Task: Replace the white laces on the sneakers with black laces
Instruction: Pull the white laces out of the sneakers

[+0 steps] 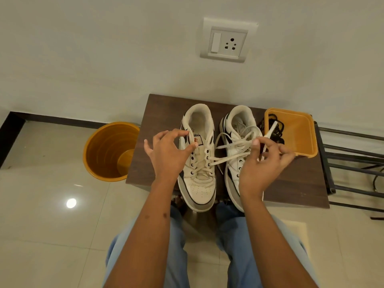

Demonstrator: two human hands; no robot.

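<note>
Two white sneakers stand side by side on a small dark wooden table (295,183), toes toward me. The left sneaker (198,169) has its white lace (223,160) pulled out of the upper eyelets and still threaded through the lower ones. My left hand (168,152) holds that sneaker's upper side, thumb and fingers curled at the tongue. My right hand (264,163) pinches the loose white lace over the right sneaker (239,142), whose own lace is loosened. Black laces (276,129) lie in an orange tray (299,134) at the table's right.
An orange bucket (110,150) stands on the tiled floor left of the table. A dark metal rack (353,163) sits to the right. A wall socket (227,42) is above. My knees in blue trousers are under the table's near edge.
</note>
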